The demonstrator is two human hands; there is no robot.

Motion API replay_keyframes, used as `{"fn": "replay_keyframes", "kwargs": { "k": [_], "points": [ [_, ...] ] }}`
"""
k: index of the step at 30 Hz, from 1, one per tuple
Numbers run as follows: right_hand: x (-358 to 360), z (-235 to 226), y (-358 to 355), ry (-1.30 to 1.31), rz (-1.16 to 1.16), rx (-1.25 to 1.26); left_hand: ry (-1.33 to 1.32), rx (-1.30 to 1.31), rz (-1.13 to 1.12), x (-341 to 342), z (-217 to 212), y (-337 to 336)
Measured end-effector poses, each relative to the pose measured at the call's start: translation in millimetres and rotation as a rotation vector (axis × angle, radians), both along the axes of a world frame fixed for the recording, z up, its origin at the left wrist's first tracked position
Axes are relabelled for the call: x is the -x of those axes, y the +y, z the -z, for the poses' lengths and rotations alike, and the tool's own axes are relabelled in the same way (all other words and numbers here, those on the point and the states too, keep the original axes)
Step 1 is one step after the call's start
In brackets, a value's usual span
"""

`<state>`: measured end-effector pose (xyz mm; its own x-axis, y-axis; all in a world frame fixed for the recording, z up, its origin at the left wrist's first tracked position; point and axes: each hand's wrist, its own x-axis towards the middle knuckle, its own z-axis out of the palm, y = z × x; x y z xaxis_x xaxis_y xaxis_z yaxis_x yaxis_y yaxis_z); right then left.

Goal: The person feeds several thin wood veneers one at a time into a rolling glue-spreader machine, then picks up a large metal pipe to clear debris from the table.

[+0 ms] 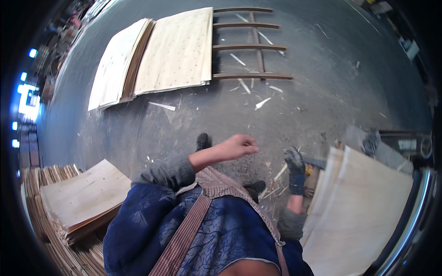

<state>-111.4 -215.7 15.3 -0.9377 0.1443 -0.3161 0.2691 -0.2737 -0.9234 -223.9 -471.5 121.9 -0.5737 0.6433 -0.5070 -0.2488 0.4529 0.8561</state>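
My left hand [235, 148] is bare and crosses in front of my body at mid-picture. Its fingers are curled in, and nothing shows in them. On the right, my right hand [294, 164] wears a dark glove with a greyish palm side. Its fingers look loosely extended, slightly blurred, with nothing seen in them. Right beside that hand stands a stack of pale wood veneer sheets [363, 207], its near edge close to my wrist; whether they touch I cannot tell.
Two piles of veneer sheets [177, 50] lie ahead on the left, next to a brown slatted frame [258, 48]. More stacked veneer [85, 191] is at my lower left. Wood scraps [262, 103] litter the grey floor. A metal rail [416, 225] runs along the far right.
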Motion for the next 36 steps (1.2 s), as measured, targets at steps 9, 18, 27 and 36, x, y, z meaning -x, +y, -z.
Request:
{"fn": "replay_keyframes", "kwargs": {
  "k": [9,18,27,36],
  "points": [
    [245.3,135.3,-248.4,-0.382,-0.237,0.152,-0.267,0.277,-0.782,103.6,154.4,-358.0],
    [476.8,292.8,-350.4,-0.568,-0.259,0.062,-0.560,0.135,-1.217,206.2,268.4,-480.5],
    [644.0,516.9,-407.8,-0.718,-0.183,-0.361,-0.818,-0.117,-1.387,316.5,485.9,-439.1],
    [657.3,502.7,-417.2,-0.867,-0.370,0.154,-1.086,-0.189,-1.627,427.2,615.5,-367.1]
  ]
}}
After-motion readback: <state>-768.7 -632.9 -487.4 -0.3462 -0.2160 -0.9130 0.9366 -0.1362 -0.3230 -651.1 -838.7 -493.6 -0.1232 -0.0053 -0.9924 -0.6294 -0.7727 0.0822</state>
